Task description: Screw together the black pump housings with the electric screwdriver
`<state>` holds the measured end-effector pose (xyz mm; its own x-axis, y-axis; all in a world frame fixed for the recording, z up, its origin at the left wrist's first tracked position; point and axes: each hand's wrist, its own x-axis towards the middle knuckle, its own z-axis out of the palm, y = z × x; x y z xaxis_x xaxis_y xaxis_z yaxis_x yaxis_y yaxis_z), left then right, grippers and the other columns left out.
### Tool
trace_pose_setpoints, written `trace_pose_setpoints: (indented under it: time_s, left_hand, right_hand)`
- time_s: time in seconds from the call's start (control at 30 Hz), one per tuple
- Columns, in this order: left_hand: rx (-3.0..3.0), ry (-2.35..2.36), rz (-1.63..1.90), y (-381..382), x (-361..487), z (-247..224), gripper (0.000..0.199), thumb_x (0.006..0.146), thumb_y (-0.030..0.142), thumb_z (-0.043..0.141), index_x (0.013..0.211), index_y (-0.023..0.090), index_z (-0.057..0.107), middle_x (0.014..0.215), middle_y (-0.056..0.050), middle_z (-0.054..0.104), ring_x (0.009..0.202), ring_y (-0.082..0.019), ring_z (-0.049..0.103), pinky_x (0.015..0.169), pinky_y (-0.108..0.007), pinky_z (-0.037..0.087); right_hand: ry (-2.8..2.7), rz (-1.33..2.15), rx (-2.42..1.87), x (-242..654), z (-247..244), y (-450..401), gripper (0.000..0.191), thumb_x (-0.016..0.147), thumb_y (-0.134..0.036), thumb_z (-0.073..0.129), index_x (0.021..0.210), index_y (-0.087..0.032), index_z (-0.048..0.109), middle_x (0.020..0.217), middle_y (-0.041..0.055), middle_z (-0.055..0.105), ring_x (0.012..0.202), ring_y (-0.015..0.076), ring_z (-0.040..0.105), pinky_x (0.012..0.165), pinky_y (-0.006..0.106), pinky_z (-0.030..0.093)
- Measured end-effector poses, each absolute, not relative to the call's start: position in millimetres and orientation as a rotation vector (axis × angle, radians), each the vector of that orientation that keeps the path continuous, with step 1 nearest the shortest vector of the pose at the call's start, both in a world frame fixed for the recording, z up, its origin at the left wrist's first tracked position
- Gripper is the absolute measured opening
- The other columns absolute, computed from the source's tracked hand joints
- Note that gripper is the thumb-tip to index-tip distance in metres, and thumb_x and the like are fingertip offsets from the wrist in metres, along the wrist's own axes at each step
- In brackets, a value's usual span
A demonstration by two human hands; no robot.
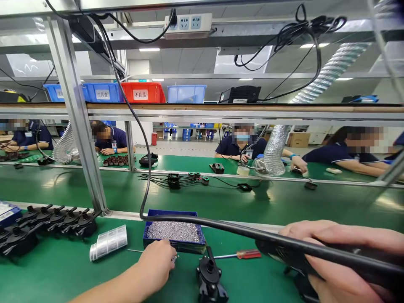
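Observation:
My left hand (158,261) is closed just in front of a blue tray (145,235) filled with small shiny metal screws (173,231). A few silvery bits that look like the same screws show at its fingertips. To its right stands a black plastic housing (209,273) with a round top and a short spout. My right hand (341,256) wraps around a black handheld tool (277,254), which looks like an electric screwdriver; its tip is out of sight. A thick black cable (227,227) crosses in front of the tray and the right hand.
A red-handled screwdriver (248,254) lies behind the housing. Left are a whitish cylinder (109,243) and several black housings (57,221). A metal post (77,118) rises there. Beyond the green belt (126,193), several co-workers (241,145) sit. Bins (143,92) line the shelf above.

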<state>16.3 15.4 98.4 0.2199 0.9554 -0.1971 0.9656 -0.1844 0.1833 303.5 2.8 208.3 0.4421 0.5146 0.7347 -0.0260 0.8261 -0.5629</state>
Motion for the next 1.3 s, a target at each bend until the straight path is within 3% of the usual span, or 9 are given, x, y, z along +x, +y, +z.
trace_pose_setpoints:
  time_s: [0.1,0.23,0.4,0.53,0.7,0.9,1.07,1.3]
  left_hand:
    - [2.201,1.911,-0.098,19,13,81,0.029,0.100,0.009,0.057,0.113,0.011,0.083,0.119,-0.023,0.080,0.114,-0.041,0.079,0.098,-0.048,0.060]
    - [2.179,1.970,-0.109,22,17,72,0.036,0.106,0.012,0.047,0.120,0.009,0.080,0.111,-0.024,0.081,0.111,-0.040,0.080,0.096,-0.048,0.060]
    - [2.121,1.991,-0.149,28,17,63,0.036,0.107,0.012,0.048,0.118,0.009,0.082,0.113,-0.025,0.081,0.112,-0.040,0.080,0.096,-0.047,0.060]
    - [2.110,1.974,-0.116,32,14,55,0.038,0.106,0.010,0.047,0.115,0.010,0.083,0.111,-0.024,0.082,0.110,-0.040,0.080,0.095,-0.047,0.060]
    - [2.137,1.918,-0.021,33,6,52,0.031,0.100,0.013,0.057,0.100,0.017,0.088,0.104,-0.020,0.084,0.106,-0.039,0.081,0.090,-0.043,0.060]
    - [2.142,1.843,0.036,36,-4,50,0.027,0.093,0.012,0.064,0.090,0.022,0.089,0.096,-0.015,0.086,0.104,-0.037,0.081,0.089,-0.041,0.058]
    - [2.119,1.845,0.075,38,-6,50,0.022,0.090,0.017,0.072,0.103,0.023,0.089,0.108,-0.014,0.086,0.110,-0.039,0.080,0.090,-0.042,0.058]
    - [2.126,1.833,0.096,36,-2,48,0.019,0.094,0.019,0.069,0.095,0.023,0.087,0.100,-0.011,0.086,0.104,-0.036,0.081,0.086,-0.038,0.057]
  right_hand:
    - [-1.198,0.303,-0.519,292,206,5,0.020,0.078,-0.029,0.097,0.085,-0.027,0.079,0.071,0.0053,0.075,0.056,0.0282,0.071,0.045,0.043,0.058]
    - [-1.242,0.350,-0.482,286,196,7,0.018,0.084,-0.022,0.089,0.098,-0.022,0.077,0.085,0.0044,0.077,0.067,0.0254,0.074,0.051,0.037,0.059]
    - [-1.356,0.508,-0.411,285,182,22,0.014,0.094,-0.016,0.083,0.100,-0.023,0.072,0.078,0.0018,0.076,0.063,0.0229,0.073,0.054,0.035,0.062]
    - [-1.402,0.798,-0.336,263,157,46,0.010,0.104,-0.022,0.076,0.101,-0.025,0.067,0.075,-0.0011,0.075,0.063,0.0201,0.074,0.059,0.032,0.062]
    - [-1.387,0.964,-0.450,235,134,57,0.020,0.101,-0.037,0.082,0.098,-0.025,0.065,0.076,-0.0016,0.072,0.063,0.0184,0.070,0.060,0.030,0.057]
    - [-1.453,1.070,-0.687,243,153,46,0.039,0.093,-0.055,0.087,0.092,-0.023,0.065,0.069,-0.0003,0.067,0.060,0.0198,0.066,0.059,0.032,0.051]
    - [-1.435,1.122,-0.730,252,166,39,0.041,0.091,-0.056,0.089,0.091,-0.023,0.065,0.066,0.0000,0.068,0.059,0.0200,0.065,0.060,0.032,0.051]
    - [-1.375,1.076,-0.645,261,171,30,0.037,0.093,-0.053,0.089,0.092,-0.024,0.066,0.074,-0.0005,0.068,0.062,0.0183,0.067,0.059,0.030,0.054]
